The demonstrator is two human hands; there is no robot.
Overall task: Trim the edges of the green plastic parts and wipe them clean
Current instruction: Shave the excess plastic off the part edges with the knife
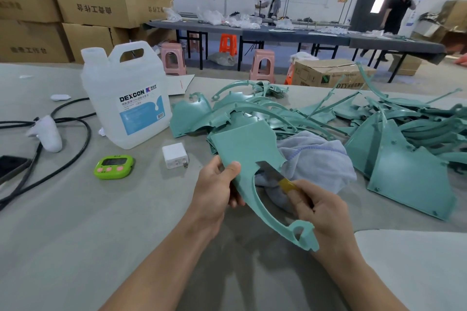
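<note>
Grasps green plastic part (242, 149) in left hand (217, 189), grip clamped on its edge, raised above counter (75, 235), evidently to present the inner curve. Pinches blade (269, 170) in right hand (321, 212), laid against that curve. Works over cloth (318, 159), probably staged for wiping. Appears matte teal: flat panel narrowing to curved arm, looped end.

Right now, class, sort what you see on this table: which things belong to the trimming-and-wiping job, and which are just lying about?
Job: green part in the left hand, blade in the right hand, grey cloth, pile of green parts, probably the DEXCON jug.

Lying about: green timer, white charger, black cables, white controller.
</note>
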